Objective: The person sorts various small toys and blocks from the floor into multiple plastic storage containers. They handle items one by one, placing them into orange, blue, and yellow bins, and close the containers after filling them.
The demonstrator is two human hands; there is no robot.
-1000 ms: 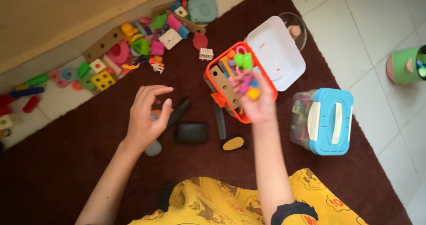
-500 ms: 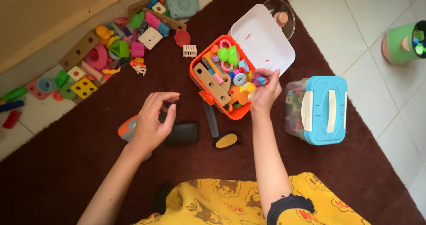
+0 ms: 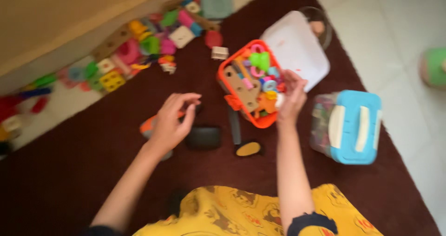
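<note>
on the dark red rug (image 3: 69, 180), right hand (image 3: 291, 99) reaches half-curled into orange box (image 3: 253, 85); left hand (image 3: 173, 122) hovers loosely spread.

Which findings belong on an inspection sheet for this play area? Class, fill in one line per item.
Surface: dark red rug beside pale floor tiles.
Job's things: orange box full of small toys, its white lid open.
Clutter: loose toy pieces along the wall; blue-lidded tub; black case.
Hands: right hand at the orange box's edge; left hand curled above the rug, empty.
Cables: nothing seen.
Surroundings: green container, blurred.
</note>
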